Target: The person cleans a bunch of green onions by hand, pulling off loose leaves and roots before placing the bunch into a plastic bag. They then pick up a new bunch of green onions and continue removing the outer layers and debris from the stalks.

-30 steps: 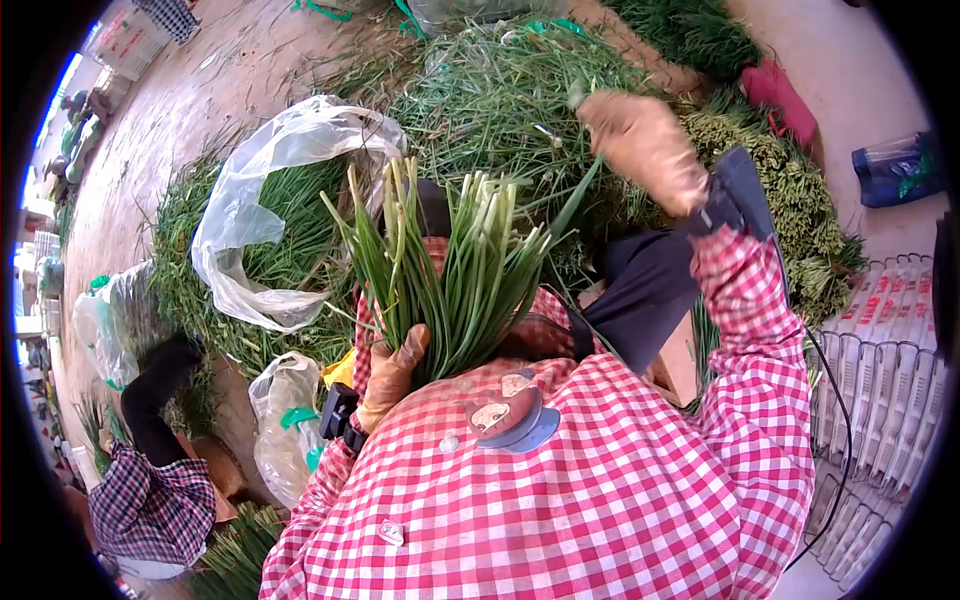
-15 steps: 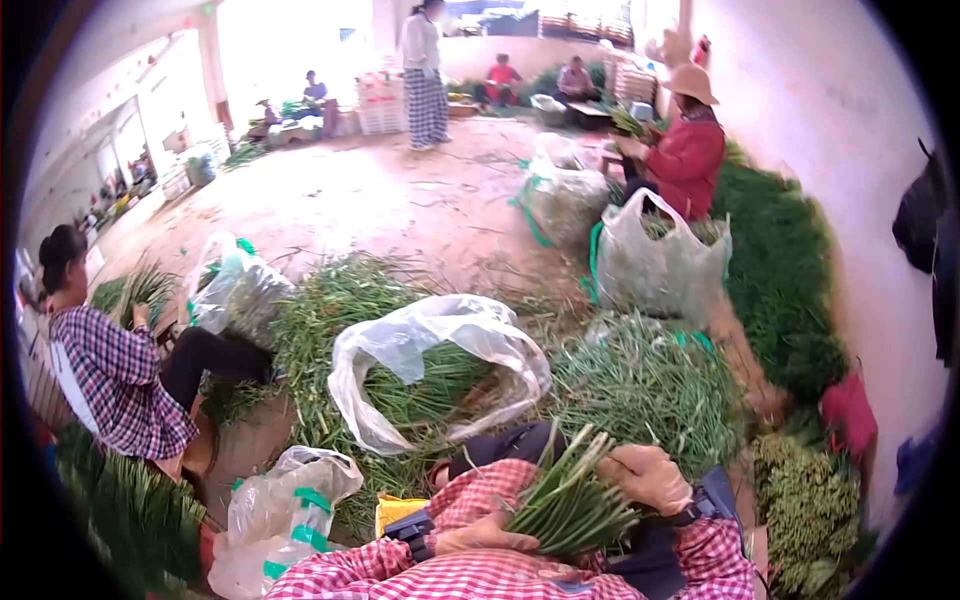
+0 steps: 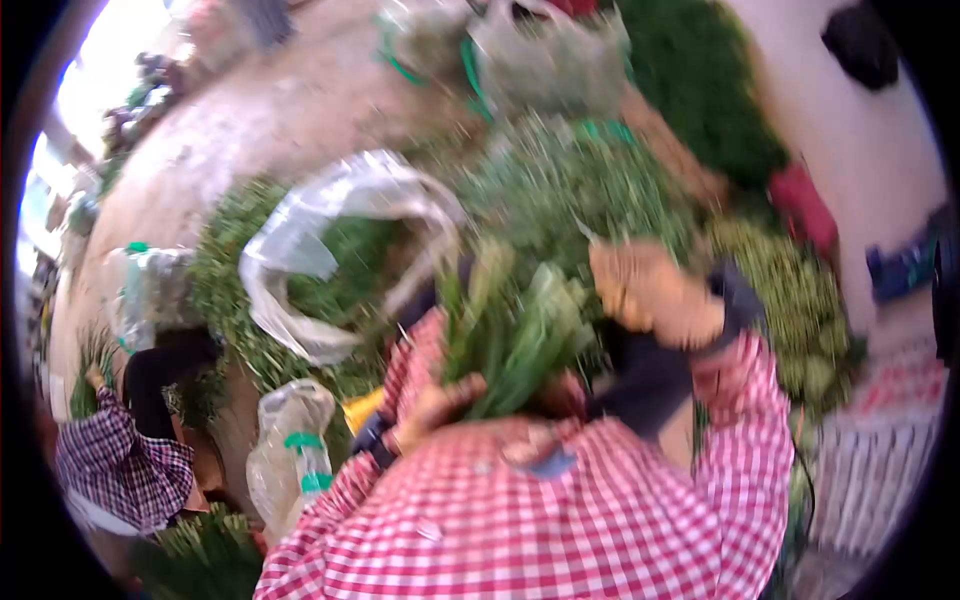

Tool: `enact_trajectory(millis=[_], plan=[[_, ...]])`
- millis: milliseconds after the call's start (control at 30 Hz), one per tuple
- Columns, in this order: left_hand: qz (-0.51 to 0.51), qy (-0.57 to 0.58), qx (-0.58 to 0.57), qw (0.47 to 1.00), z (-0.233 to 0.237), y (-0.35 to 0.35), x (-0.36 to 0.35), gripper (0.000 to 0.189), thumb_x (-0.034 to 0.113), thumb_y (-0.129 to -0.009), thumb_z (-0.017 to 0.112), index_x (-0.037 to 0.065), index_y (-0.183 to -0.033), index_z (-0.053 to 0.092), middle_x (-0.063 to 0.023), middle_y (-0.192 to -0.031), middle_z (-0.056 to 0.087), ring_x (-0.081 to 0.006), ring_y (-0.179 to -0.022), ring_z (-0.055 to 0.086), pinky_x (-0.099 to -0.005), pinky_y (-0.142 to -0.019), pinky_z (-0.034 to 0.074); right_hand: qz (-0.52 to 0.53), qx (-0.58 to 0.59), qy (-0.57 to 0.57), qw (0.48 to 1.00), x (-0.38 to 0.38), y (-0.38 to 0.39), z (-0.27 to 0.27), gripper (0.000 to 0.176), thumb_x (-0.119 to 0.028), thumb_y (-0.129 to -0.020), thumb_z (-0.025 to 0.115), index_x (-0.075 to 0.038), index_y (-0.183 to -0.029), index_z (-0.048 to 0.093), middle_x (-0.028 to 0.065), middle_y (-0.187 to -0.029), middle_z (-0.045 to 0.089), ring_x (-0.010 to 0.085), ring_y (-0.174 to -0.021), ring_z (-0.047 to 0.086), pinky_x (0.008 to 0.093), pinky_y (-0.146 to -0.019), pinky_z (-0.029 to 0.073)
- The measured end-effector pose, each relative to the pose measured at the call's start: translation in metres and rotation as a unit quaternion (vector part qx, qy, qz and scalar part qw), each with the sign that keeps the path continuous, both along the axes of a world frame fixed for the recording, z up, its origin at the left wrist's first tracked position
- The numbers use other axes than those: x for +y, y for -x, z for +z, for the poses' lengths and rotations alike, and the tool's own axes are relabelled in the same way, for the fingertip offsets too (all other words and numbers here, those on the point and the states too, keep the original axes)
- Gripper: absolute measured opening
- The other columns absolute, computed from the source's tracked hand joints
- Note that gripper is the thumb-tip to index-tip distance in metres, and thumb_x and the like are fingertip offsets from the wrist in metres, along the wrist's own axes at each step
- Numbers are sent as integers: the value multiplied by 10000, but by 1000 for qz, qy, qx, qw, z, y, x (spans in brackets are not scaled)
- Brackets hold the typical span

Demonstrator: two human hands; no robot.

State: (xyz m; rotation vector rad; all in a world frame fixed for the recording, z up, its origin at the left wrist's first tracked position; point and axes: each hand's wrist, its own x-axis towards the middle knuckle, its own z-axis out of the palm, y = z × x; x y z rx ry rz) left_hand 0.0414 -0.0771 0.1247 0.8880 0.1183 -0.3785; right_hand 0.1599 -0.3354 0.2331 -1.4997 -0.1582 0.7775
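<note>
Pale floor spreads out beyond an open plastic bag, the whole view softened by blur. To the right of that bag lies a heap of loose greens; to its left and nearer my side, a person in a dark checked shirt sits low. Nearer me than the bag and to its right, against my red checked shirt, is a bunch of green stalks.

The bunch forks and splays at its far end, held only low down by one hand. As I judge it, a slack grip could let outer stalks slide away; squeezing too hard could bruise them. Stalks leaning toward the bag might also snag on its rim.

My right hand is raised, to the right of the bag, elbow bent outward, fingers turned in toward the stalk tops. Blur hides whether it touches them, and I cannot tell how tightly it is closed. My left hand sits low, nearer me than the bag, its grip wrapped around the bunch's near end. Smallest, a thin pale sliver shows by my right fingertips; I cannot tell what it is.
</note>
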Motion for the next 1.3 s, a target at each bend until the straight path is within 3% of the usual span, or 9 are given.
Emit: enact_trajectory(millis=[33,133,267,333,500,667,833,867,1300], plan=[[22,42,78,996,-6,9,-1,703,74,-818,690,74,-1414,318,-112,-1353,466,-246,-1214,479,-365,-1022,409,-61,135,-90,985,-6,-2,-2,315,-350,-964,516,-66,-834,564,-42,-646,493,40,-474,383,194,-422,318],[80,-8,107,991,-59,17,13,489,137,-817,711,26,-1248,508,-82,-1067,636,-187,-890,638,-316,-775,542,-181,-210,-70,958,-50,-7,9,211,-248,-921,593,-37,-932,600,37,-842,619,76,-616,504,208,-534,414],[91,-75,103,988,-92,22,35,411,182,-796,743,-15,-1123,589,-64,-962,656,-159,-814,636,-282,-739,531,-240,-561,289,737,-40,-10,-28,220,-194,-896,615,-60,-1070,611,103,-1055,649,114,-844,615,225,-732,510],[91,-70,125,985,-90,22,37,397,184,-793,747,-18,-1100,600,-61,-949,659,-152,-801,635,-272,-734,528,-154,-212,34,964,5,39,-19,272,-129,-891,613,-89,-1152,551,81,-1043,640,141,-766,645,245,-588,539],[72,-167,71,981,-61,27,27,382,140,-805,728,-10,-1124,580,-66,-974,655,-145,-822,642,-288,-752,544,-76,-229,229,943,57,51,-72,307,-251,-869,664,-6,-1028,571,158,-905,677,228,-792,665,335,-666,556],[136,-62,122,981,-47,25,13,457,103,-825,696,23,-1233,506,-68,-1024,639,-165,-843,643,-309,-762,551,-135,-601,171,769,4,5,-91,265,-16,-815,652,2,-1079,647,147,-935,691,215,-873,673,293,-802,554],[109,-64,116,985,-99,26,30,530,146,-842,675,33,-1300,433,-106,-1181,566,-212,-961,593,-325,-897,492,-179,-657,339,649,-15,-29,-45,237,-60,-821,604,-76,-1053,648,131,-929,662,267,-870,641,347,-787,529],[105,-91,99,985,-105,26,30,502,121,-842,674,42,-1284,450,-85,-1134,583,-187,-927,601,-305,-846,505,-89,-568,259,776,-3,-15,-43,275,-158,-811,656,-76,-1074,650,120,-1044,654,265,-993,608,365,-904,478],[70,-180,-30,981,-54,22,16,458,140,-848,689,28,-1254,510,-52,-1041,630,-123,-810,611,-258,-725,514,153,-295,432,838,42,5,-105,326,-369,-752,704,-89,-914,670,160,-850,656,330,-871,615,384,-786,475]])
